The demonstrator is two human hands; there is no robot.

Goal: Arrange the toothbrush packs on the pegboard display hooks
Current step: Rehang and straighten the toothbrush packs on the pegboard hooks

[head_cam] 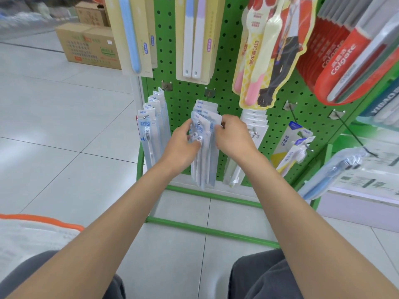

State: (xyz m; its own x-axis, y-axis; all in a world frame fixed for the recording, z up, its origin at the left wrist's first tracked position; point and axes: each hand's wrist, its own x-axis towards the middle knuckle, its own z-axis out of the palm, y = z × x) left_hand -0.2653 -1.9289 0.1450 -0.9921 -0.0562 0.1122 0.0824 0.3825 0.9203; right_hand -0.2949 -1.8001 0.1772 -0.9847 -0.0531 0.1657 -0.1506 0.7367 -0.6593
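While hooked, pack (204,127) between grips (183,144) (233,137)

Both bare forearms are stretched forward and lie close together at the wrists. The left hand (183,145) shows its back, with its fingers curled onto the front of the toothbrush packs (205,169) and the thumb at their left edge. The right hand (234,137) pinches the packs' right edge with bent fingers. Two knees in grey trousers show below.
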